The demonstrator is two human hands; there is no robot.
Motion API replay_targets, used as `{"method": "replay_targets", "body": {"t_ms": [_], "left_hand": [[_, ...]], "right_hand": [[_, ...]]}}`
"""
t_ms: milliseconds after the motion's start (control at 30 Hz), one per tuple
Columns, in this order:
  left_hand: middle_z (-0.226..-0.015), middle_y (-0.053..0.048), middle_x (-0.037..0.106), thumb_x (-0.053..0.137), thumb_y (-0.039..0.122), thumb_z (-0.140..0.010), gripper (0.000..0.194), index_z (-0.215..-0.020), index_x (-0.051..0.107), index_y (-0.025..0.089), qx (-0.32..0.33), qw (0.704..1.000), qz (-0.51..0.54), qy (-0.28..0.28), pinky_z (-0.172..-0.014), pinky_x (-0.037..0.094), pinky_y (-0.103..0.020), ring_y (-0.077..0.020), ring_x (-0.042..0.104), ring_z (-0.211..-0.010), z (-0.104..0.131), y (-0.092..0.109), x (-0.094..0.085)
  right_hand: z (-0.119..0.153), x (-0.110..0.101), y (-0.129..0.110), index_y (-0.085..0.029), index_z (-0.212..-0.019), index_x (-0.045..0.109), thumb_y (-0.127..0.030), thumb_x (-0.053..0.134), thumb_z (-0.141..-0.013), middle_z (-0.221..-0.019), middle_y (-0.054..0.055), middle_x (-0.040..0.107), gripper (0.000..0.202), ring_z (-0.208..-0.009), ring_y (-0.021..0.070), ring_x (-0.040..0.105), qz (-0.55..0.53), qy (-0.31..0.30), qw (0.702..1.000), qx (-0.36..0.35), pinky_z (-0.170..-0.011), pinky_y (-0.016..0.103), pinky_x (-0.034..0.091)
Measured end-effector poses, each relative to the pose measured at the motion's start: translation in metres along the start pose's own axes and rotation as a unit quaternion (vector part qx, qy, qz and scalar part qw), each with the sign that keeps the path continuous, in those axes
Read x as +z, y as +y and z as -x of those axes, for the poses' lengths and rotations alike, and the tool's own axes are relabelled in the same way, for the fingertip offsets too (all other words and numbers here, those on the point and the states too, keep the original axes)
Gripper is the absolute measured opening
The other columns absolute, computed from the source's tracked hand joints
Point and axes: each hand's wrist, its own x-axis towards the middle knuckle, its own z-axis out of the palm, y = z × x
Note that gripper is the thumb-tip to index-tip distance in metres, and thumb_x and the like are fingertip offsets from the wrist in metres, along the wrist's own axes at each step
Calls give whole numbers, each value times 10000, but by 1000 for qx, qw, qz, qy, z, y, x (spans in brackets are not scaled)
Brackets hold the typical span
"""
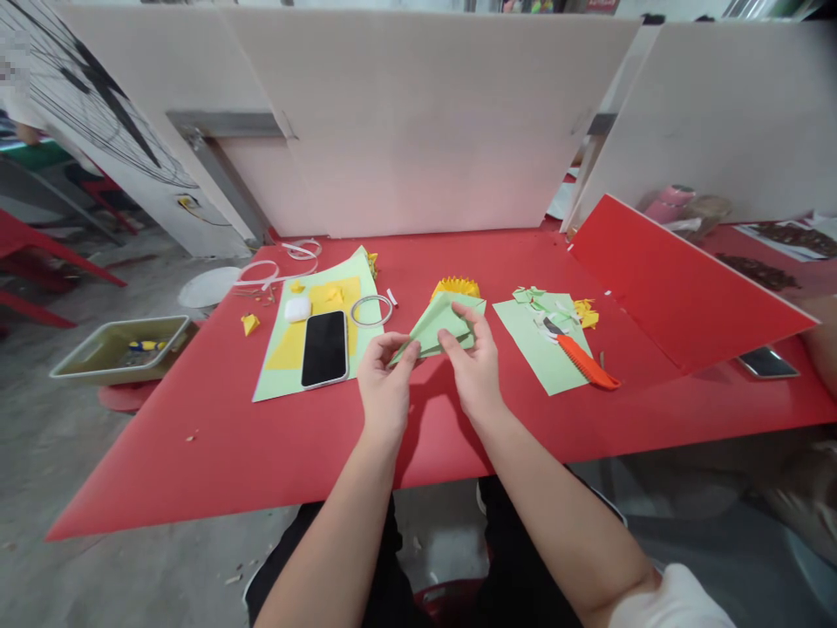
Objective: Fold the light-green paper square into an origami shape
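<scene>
Both hands hold a folded sheet of light green paper (pixel 437 324) above the front middle of the table. My left hand (pixel 385 371) pinches its left corner between thumb and fingers. On the right side, my right hand (pixel 475 353) grips it with the thumb in front and the fingers over the upper edge. Just behind the folded paper sits a yellow folded-paper piece (pixel 458 285) with a spiky rim, partly hidden. To the right, an orange-handled utility knife (pixel 585 359) lies on a green sheet (pixel 549 371) with paper scraps (pixel 533 299).
A smartphone (pixel 325 349), a white case (pixel 298 309) and a tape roll (pixel 370 310) lie on green and yellow paper at left. A red board (pixel 686 288) leans at right, near another person's arm. A bin (pixel 121 349) stands beyond the left edge of the red table (pixel 261 462).
</scene>
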Motion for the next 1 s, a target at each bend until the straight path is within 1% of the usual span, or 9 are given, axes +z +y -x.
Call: {"method": "replay_targets", "body": {"t_ms": [233,333,467,567,633,700,767,833,1000], "left_hand": [[-741,4,595,677,312,-718,194,-832,592,181,-55,997,18,-47,-662,530,-261,-116,584,-704,-6,0,-6],[-771,-10,617,653,308,-743,186,-882,608,192,-42,997,-5,-67,-662,530,-265,-130,595,-729,-8,0,-9],[-970,-54,642,583,263,-804,215,-1010,615,211,45,988,-114,-91,-770,513,-289,-161,612,-886,-9,0,-13],[-1212,-80,542,523,228,-840,347,-1185,555,254,156,953,-230,-123,-883,476,-341,-194,546,-1079,-10,0,-16],[-1283,-80,475,519,215,-842,384,-1220,537,279,214,920,-294,-147,-949,433,-364,-206,485,-1159,-11,0,-18],[-1294,-81,452,532,225,-837,352,-1183,567,281,231,900,-330,-168,-985,399,-370,-212,451,-1196,-13,1,-19],[-1278,-82,458,554,247,-827,300,-1123,597,272,216,897,-341,-178,-979,397,-362,-213,453,-1194,-14,1,-21],[-1211,-76,504,584,261,-803,253,-1054,614,259,183,908,-333,-177,-935,422,-347,-207,492,-1139,-15,1,-22],[-852,-16,579,674,291,-698,161,-809,587,214,24,949,-273,-153,-720,470,-300,-169,579,-799,-20,0,-25]], "right_hand": [[-6,-2,4,-251,-1235,424,-344,605,-758,-1272,72,523,519,-1057,188,581,-19,-4,1000,12,-907,372,485],[-8,-5,3,-254,-1220,441,-345,604,-760,-1242,65,546,497,-1057,195,578,1,-29,1000,4,-898,378,487],[-10,-11,-1,-275,-1202,480,-293,606,-755,-1235,42,551,465,-1117,200,539,49,-56,997,-26,-940,395,459],[-9,-15,-5,-328,-1286,418,-219,594,-746,-1326,26,483,579,-1176,212,501,108,-93,988,-61,-954,422,449],[-9,-17,-7,-362,-1344,339,-205,590,-744,-1286,27,520,669,-1084,226,568,126,-130,982,-58,-878,446,496],[-9,-18,-7,-365,-1385,263,-214,596,-745,-1105,26,627,737,-919,231,636,122,-154,980,-36,-776,460,534],[-10,-19,-7,-355,-1412,190,-216,599,-745,-907,-2,675,795,-801,222,654,101,-160,982,-12,-728,457,543],[-10,-19,-6,-356,-1425,130,-205,595,-745,-836,-25,680,837,-773,205,652,76,-157,985,2,-732,438,539],[-11,-18,-5,-334,-1430,141,-235,607,-734,-743,-43,661,844,-621,161,590,87,-141,986,28,-656,374,514]]}}
